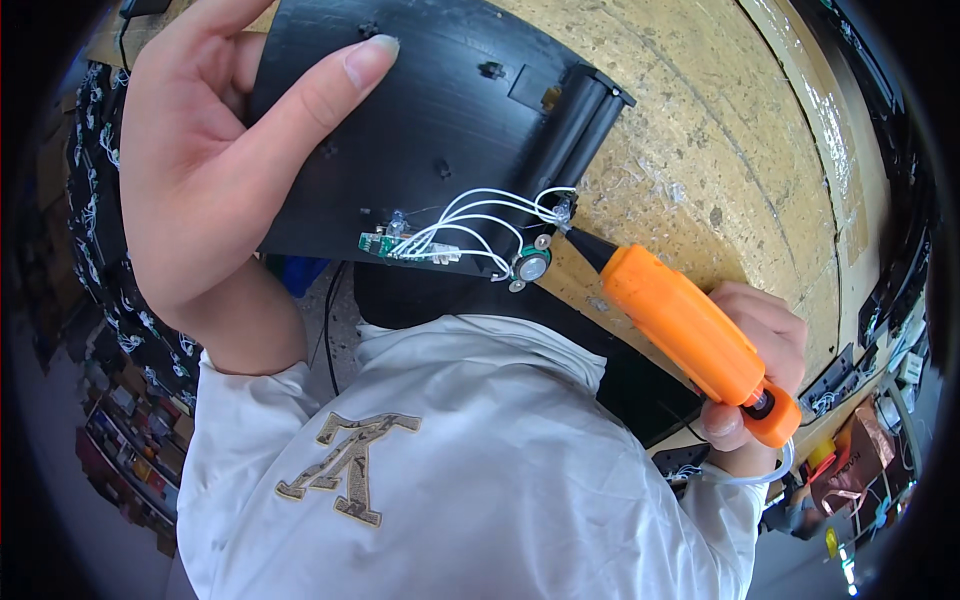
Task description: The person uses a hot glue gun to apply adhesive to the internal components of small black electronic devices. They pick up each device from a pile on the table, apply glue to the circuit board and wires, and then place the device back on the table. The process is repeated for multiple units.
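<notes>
My left hand [230,150] grips a black plastic panel [420,110] by its left side, thumb lying across the face. Along the panel's near edge sits a small green circuit board [378,243], with thin white wires [450,215] looping right to a round part [532,266] at the corner. In my right hand [765,325] is an orange hot glue gun [685,320], fingers wrapped round its body. Its black nozzle [590,248] points up and left, its tip at a clear blob of glue [562,213] where the wires meet the panel's ridged end.
Beneath the panel lies a worn wooden table [720,190] with glue strings [660,185] scattered on it. Many black parts with white wires [120,300] are piled at the far left. A pale cable [775,475] trails from the glue gun. Bags and tools [850,460] crowd the right.
</notes>
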`<state>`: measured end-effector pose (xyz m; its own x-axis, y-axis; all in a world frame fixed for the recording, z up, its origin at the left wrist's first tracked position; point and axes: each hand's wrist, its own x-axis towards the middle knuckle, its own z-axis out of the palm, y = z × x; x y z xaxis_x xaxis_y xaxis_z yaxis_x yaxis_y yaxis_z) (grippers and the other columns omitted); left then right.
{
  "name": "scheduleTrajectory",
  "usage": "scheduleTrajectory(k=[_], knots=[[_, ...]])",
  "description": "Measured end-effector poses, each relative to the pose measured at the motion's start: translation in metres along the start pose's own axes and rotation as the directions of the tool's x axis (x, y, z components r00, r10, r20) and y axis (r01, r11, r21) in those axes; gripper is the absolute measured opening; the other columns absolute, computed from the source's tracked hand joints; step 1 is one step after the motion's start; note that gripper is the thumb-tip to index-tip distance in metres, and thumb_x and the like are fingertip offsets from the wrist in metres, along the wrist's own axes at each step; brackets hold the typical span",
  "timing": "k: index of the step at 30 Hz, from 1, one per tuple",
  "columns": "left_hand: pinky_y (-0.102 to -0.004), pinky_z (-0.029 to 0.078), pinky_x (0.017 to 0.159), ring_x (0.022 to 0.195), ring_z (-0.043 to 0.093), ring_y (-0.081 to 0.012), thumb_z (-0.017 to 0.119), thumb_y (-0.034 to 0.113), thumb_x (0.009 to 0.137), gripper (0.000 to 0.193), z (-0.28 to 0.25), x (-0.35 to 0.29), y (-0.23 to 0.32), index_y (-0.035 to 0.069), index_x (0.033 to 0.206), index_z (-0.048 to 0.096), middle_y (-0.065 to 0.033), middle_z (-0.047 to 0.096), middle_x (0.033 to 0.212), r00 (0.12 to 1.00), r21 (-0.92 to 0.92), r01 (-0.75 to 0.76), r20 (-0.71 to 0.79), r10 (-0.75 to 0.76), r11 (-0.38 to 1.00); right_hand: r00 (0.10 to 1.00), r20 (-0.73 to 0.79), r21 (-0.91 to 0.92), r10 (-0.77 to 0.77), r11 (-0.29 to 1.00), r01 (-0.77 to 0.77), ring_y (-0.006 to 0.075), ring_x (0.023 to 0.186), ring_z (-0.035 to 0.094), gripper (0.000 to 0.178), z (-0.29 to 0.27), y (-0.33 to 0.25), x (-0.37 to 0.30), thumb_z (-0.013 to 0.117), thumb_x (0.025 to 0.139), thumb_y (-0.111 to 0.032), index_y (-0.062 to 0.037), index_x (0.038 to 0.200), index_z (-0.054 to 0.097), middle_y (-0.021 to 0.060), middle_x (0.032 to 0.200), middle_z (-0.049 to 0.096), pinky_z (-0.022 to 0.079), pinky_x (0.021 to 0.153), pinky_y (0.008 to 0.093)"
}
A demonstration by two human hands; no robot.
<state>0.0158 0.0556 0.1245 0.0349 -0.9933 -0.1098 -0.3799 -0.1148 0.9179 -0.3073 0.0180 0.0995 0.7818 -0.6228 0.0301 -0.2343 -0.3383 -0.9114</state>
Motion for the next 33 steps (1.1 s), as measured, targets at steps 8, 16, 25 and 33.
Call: scheduleTrajectory(k=[8, 16, 25, 33], knots=[[-0.0172, 0.049, 0.069, 0.078, 0.064, -0.0075, 0.057, 0.001, 0.089, 0.039, -0.0011, -0.0013, -0.0011, -0.005, 0.127, 0.049, -0.0085, 0.067, 0.093, 1.0, 0.031, 0.021, 0.005, -0.021, 0.999, 1.0, -0.015, -0.031, -0.015, 0.999, 0.015, 0.0201, 0.045, 0.049, 0.057, 0.0014, -0.0003, -0.0009, 0.069, 0.074, -0.058, -0.0027, 0.066, 0.059, 0.0039, 0.054, 0.048, 0.036, 0.041, 0.0308], [-0.0172, 0.049, 0.07, 0.078, 0.064, -0.0075, 0.056, 0.001, 0.089, 0.039, -0.0029, 0.0, -0.0034, -0.005, 0.127, 0.049, -0.0087, 0.067, 0.094, 0.999, 0.049, 0.042, 0.012, -0.043, 0.998, 1.0, -0.007, -0.08, 0.009, 0.997, -0.01, 0.0194, 0.044, 0.047, 0.054, 0.0013, -0.0017, -0.0018, 0.069, 0.075, -0.056, -0.0037, 0.067, 0.059, 0.0031, 0.053, 0.046, 0.034, 0.041, 0.0307], [-0.0172, 0.049, 0.071, 0.078, 0.063, -0.0073, 0.056, 0.001, 0.089, 0.039, -0.0009, -0.0013, -0.0079, -0.005, 0.127, 0.049, -0.0087, 0.067, 0.094, 0.995, 0.024, 0.092, -0.029, -0.091, 0.995, 1.0, 0.014, -0.102, -0.001, 0.995, 0.002, 0.019, 0.044, 0.046, 0.046, 0.0006, -0.0022, -0.0015, 0.072, 0.074, -0.049, -0.0045, 0.067, 0.059, 0.0029, 0.054, 0.046, 0.033, 0.041, 0.0306], [-0.0174, 0.049, 0.07, 0.078, 0.063, -0.007, 0.055, -0.001, 0.089, 0.039, -0.0001, -0.0025, -0.0071, -0.006, 0.127, 0.048, -0.0084, 0.067, 0.092, 0.991, 0.002, 0.128, -0.039, -0.127, 0.992, 0.999, 0.019, -0.109, -0.026, 0.994, 0.028, 0.0197, 0.044, 0.044, 0.043, 0.0022, -0.0027, 0.0, 0.075, 0.07, -0.044, -0.005, 0.064, 0.058, 0.0032, 0.053, 0.043, 0.032, 0.04, 0.0315]])
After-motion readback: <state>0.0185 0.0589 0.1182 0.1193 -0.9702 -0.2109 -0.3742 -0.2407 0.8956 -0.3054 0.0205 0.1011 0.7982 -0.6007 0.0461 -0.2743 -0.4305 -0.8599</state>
